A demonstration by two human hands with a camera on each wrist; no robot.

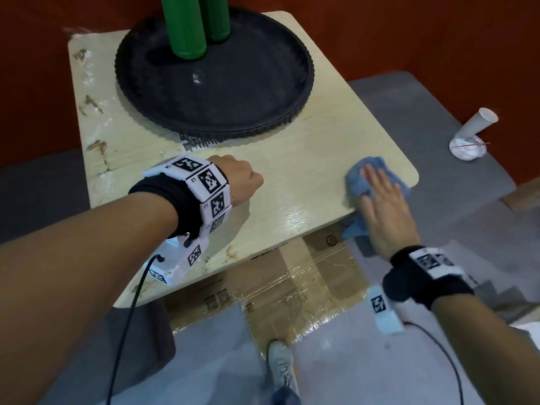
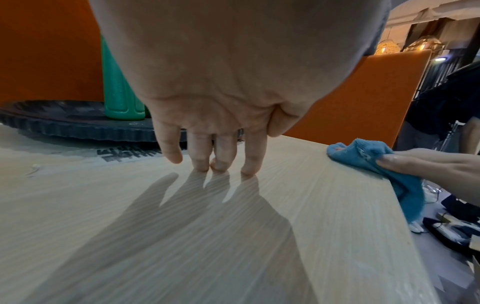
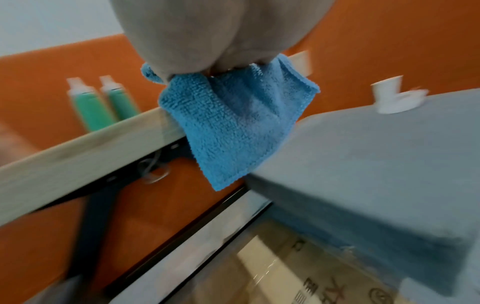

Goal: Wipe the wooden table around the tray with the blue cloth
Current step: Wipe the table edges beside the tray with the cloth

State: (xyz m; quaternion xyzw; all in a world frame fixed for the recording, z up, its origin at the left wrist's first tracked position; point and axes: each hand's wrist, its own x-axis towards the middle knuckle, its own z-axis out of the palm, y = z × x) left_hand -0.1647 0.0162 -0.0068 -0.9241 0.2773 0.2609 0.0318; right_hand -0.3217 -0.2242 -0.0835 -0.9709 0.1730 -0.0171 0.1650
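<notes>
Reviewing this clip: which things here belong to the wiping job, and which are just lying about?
Job:
- blue cloth, pressed flat under right hand
- wooden table, stains along its left edge
- tray
- left hand, fingertips on the table

Lying about:
- green bottles on the tray
- paper cup
- crumpled tissue

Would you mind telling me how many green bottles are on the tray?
2: both stand upright at the back of the tray, one bottle nearer, the other bottle just behind it.

Orange wall [image 1: 438,39] behind, grey bench [image 1: 423,112] at rt, taped cardboard [image 1: 292,282] on floor — pendant lamps [image 2: 387,47] lit in bg
</notes>
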